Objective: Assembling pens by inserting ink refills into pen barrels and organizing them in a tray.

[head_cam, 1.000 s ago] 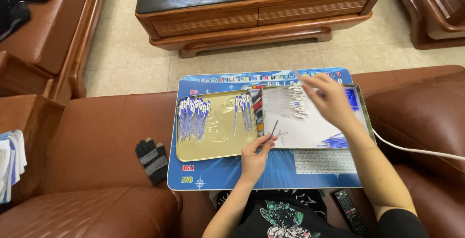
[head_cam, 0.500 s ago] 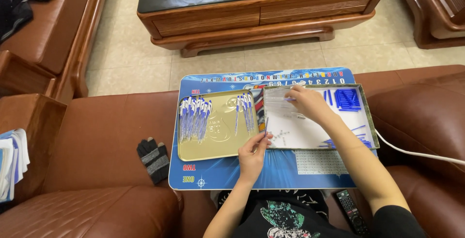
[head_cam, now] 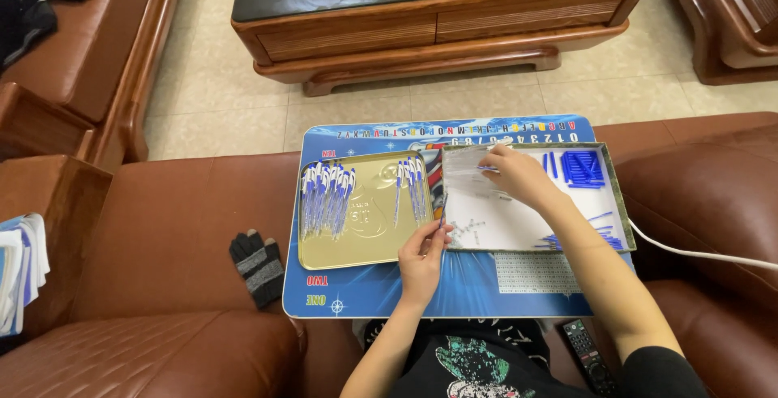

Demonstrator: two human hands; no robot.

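A blue lap board (head_cam: 381,288) rests across the person's knees on a brown leather sofa (head_cam: 162,236). Two containers sit side by side on it.

At 9 o'clock on the board is a shallow gold tray (head_cam: 365,244). It holds two groups of assembled pens with blue and white barrels: a larger bunch (head_cam: 326,195) toward its 9 o'clock edge and a smaller bunch (head_cam: 409,183) toward its 2 o'clock corner. The tray's middle and near part are bare metal.

At 3 o'clock on the board, just beside the gold tray, is a white-floored box (head_cam: 527,232) with a dark rim. A pile of blue pen caps (head_cam: 582,167) fills its 1 o'clock corner, a few more blue pieces (head_cam: 596,240) lie along its 4 o'clock edge, and tiny pale parts (head_cam: 470,228) are scattered near 7 o'clock.

The left hand (head_cam: 423,256) is at 6 o'clock of the seam between the two containers, fingers pinched on a thin pen refill (head_cam: 443,206) held nearly upright over the box's rim. The right hand (head_cam: 519,175) reaches into the box at 11 o'clock, fingertips closed on a small blue piece (head_cam: 488,169), too small to identify.

A dark glove (head_cam: 258,264) lies on the sofa at 9 o'clock of the board; a remote control (head_cam: 585,356) sits at 5 o'clock.
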